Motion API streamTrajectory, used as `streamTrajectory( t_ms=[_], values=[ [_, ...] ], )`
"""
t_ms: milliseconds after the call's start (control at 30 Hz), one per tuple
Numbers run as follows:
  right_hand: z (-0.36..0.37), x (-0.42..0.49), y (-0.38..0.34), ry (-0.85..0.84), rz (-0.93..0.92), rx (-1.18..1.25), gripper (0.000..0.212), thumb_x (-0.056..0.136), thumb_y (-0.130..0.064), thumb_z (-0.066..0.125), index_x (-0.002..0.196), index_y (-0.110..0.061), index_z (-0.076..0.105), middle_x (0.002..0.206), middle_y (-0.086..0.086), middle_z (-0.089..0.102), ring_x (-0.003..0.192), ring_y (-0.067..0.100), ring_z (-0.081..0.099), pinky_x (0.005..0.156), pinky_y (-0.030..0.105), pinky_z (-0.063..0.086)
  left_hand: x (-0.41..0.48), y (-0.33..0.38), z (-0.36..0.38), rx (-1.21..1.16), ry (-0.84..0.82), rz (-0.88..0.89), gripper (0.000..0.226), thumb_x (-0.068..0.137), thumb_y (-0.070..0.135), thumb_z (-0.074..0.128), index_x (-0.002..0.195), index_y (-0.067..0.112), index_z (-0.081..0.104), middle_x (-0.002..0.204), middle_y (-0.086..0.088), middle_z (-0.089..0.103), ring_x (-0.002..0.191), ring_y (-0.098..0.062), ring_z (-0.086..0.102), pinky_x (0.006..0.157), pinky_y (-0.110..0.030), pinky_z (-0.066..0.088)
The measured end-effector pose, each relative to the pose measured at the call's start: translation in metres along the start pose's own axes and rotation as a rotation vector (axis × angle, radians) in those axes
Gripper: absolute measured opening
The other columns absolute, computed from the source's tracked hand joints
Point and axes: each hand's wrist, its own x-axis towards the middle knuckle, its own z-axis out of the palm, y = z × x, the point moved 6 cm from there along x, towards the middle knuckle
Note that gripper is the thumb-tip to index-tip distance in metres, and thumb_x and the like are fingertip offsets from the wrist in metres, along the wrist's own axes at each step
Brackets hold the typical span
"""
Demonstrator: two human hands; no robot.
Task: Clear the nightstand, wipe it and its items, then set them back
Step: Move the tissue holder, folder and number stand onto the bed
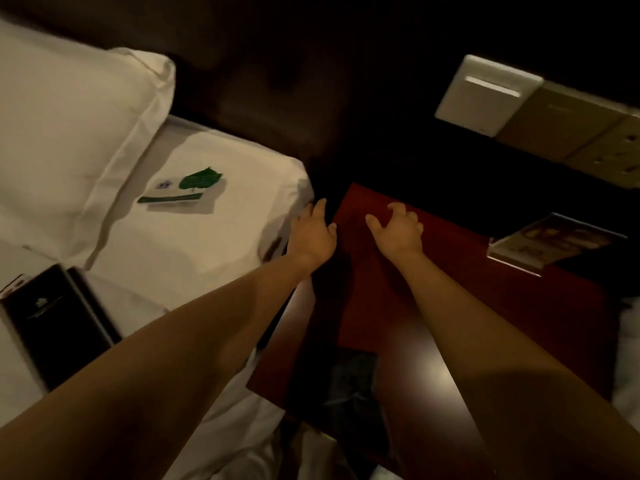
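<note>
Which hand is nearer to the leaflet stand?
Right. The right hand is over the red mat, left of the leaflet stand; the left hand is farther off, by the bed's corner.

Readable text: none; the view is dim and blurred, and no word or number can be made out.
Black folder (52, 317): near left on the bed (214, 244); its cover bears a pale emblem with a thin line under it, too blurred to read.
Card (180, 192): farther along the bed, near the pillow (69, 126); it carries a green leaf picture, a small blue mark left of it and a green strip on its near edge; no wording is legible.
Leaflet (557, 237): far right on the table (519, 306); a brown printed picture, no lettering legible.
Pale plate (485, 95): far right on the wall; a bright bar only.
Beige plate (561, 123): just right of it; faint marks, unreadable.
</note>
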Motion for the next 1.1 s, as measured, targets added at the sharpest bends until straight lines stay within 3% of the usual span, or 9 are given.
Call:
streamTrajectory(
  t_ms=[400,700,833,933,1100],
  values=[
    [-0.085,-0.015,0.164,0.067,0.261,0.007,0.063,0.089,-0.04,0.056,0.14,-0.011,0.033,0.143,0.019,0.035,0.133,0.038,0.03,0.105,0.049,0.034,-0.011,0.126,0.104,0.03,-0.228,0.142,0.055,0.096,0.019,0.045,0.147,0.012,0.026,0.151,-0.015,0.03,0.139,-0.033,0.027,0.109,-0.04,0.034],
    [-0.125,-0.028,0.258,0.124,0.403,0.083,0.063,0.088,-0.039,0.058,0.139,-0.009,0.034,0.141,0.02,0.037,0.131,0.038,0.031,0.104,0.045,0.034,-0.019,0.196,0.173,0.084,-0.344,0.194,0.059,0.094,0.019,0.046,0.148,0.014,0.024,0.148,-0.016,0.036,0.137,-0.035,0.031,0.11,-0.041,0.032],
    [-0.133,-0.027,0.283,0.143,0.416,0.134,0.065,0.088,-0.038,0.059,0.14,-0.009,0.033,0.141,0.02,0.036,0.132,0.037,0.031,0.105,0.043,0.034,-0.017,0.217,0.193,0.068,-0.365,0.208,0.064,0.095,0.019,0.046,0.15,0.016,0.014,0.149,-0.014,0.034,0.14,-0.033,0.027,0.111,-0.041,0.031],
    [-0.137,-0.021,0.29,0.183,0.39,0.276,0.07,0.088,-0.038,0.059,0.144,-0.01,0.028,0.145,0.018,0.035,0.136,0.035,0.028,0.108,0.044,0.032,-0.012,0.23,0.201,-0.016,-0.351,0.196,0.068,0.095,0.017,0.045,0.152,0.017,0.008,0.148,-0.013,0.038,0.137,-0.032,0.034,0.108,-0.043,0.039],
    [-0.142,-0.004,0.276,0.229,0.266,0.397,0.073,0.09,-0.034,0.057,0.149,-0.015,0.018,0.152,0.012,0.031,0.142,0.031,0.022,0.114,0.044,0.028,-0.009,0.249,0.201,-0.161,-0.26,0.244,0.067,0.091,0.007,0.045,0.15,0.018,0.014,0.142,-0.008,0.046,0.132,-0.03,0.041,0.103,-0.047,0.044]
  ],
)
